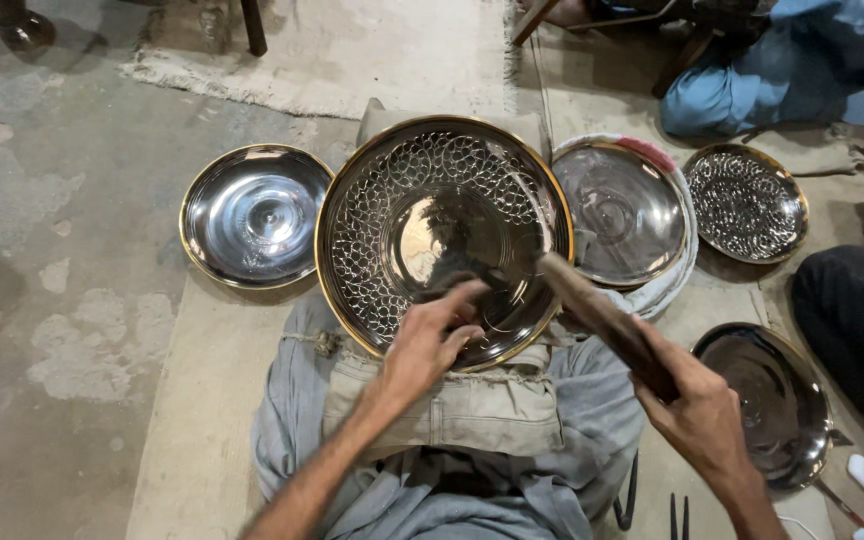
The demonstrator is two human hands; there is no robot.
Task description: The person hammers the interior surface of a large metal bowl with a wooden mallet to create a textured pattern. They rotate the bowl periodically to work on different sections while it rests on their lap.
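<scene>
Left hand (430,340): fingers (464,298) bunched together, apparently pinching a small dark tool against the inner face of the large brass bowl (442,235); the tool itself is too hidden to name. Right hand (697,405): fingers clamped round the lower end of a wooden hammer handle (602,320), which slants up-left so its blurred top end sits over the bowl's right inner wall, just beside the left fingertips. Bowl is tilted toward the camera, lower rim resting on the person's lap over a folded canvas pad (472,410), upper rim leaning back on a cushion. Bowl wall carries a hammered scale pattern on the left and top; smooth centre and lower right. Beyond it on the floor mat (202,400): plain polished bowl (252,215) at the mat's far-left edge, just beside the big bowl; another plain bowl (617,210) on a cloth ring to the right, touching or nearly touching the big bowl's rim; a small fully patterned bowl (747,205) further right, near the far-right edge. One more plain bowl (772,400) lies near the right hand at the mat's near-right side. Dark metal tools (677,515) lie by the person's right leg at the near edge. Another person's blue sleeve (782,80) shows at the far-right corner.
</scene>
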